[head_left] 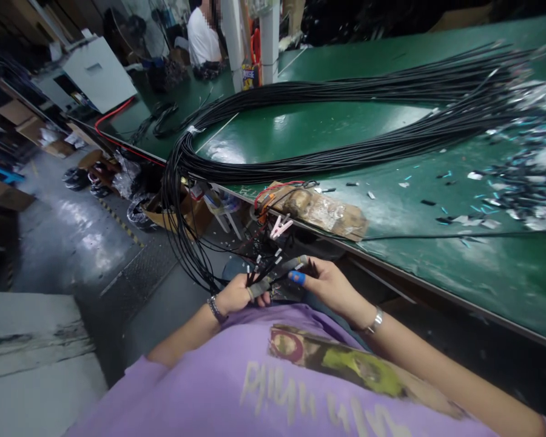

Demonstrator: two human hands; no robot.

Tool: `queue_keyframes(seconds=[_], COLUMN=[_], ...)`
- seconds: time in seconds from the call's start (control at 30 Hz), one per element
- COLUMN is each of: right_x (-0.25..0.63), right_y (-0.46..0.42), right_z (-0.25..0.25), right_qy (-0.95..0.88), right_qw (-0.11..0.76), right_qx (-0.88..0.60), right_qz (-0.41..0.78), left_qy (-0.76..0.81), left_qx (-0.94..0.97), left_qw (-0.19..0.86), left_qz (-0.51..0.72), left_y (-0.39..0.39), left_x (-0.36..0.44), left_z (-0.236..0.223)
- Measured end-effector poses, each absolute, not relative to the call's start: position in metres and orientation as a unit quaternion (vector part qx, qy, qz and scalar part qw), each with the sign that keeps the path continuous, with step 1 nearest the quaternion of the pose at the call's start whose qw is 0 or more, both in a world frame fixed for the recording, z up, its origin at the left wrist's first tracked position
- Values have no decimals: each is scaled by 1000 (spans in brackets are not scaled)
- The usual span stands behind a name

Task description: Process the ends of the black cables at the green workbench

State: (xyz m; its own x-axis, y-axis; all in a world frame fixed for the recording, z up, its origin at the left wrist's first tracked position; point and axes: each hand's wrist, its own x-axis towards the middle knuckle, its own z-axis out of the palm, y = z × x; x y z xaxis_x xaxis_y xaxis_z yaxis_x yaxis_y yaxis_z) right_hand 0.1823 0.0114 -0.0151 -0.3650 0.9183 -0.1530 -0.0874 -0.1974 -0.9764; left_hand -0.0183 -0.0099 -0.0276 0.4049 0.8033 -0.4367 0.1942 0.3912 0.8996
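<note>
My left hand [237,294] is closed round the ends of several black cables [266,267], a grey finger cot on one finger. My right hand [324,280] pinches the same cable ends from the right, with a blue cot on the thumb and a grey one on a finger. White stripped tips stick out above both hands. The cables belong to a large black bundle [346,115] that runs across the green table [437,255] and droops over its edge toward my lap.
A taped brown block [327,212] with red wires sits at the table edge. Cut scraps [519,182] litter the right of the table. A person in white [203,37] sits at the far end. Boxes and bags lie on the floor at left.
</note>
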Motion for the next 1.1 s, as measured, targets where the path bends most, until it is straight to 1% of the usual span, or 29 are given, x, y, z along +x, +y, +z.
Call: queue_keyframes(seconds=[0.1,0.2,0.4,0.53,0.83,1.03,1.1], right_x=[175,171,172,171,175,172,170], right_y=[10,12,14,13,15,10,8], right_z=[-20,-20,-17,-21,-29,-26,-28], right_qy=[-514,-501,-429,-364,-389,-471,-497], right_qw=[362,363,399,373,371,370,368], right_qx=[-395,-396,-435,-465,-463,-432,-435], right_qz=[670,678,684,715,705,674,654], left_qy=[473,480,518,536,550,525,516], left_qx=[511,496,495,466,359,354,365], left_qw=[681,688,663,673,685,667,667], left_qz=[227,224,219,209,314,393,395], left_y=[-3,3,4,4,12,7,2], left_x=[-13,-6,2,4,7,8,7], left_z=[-17,-8,-2,-2,-15,-15,-16])
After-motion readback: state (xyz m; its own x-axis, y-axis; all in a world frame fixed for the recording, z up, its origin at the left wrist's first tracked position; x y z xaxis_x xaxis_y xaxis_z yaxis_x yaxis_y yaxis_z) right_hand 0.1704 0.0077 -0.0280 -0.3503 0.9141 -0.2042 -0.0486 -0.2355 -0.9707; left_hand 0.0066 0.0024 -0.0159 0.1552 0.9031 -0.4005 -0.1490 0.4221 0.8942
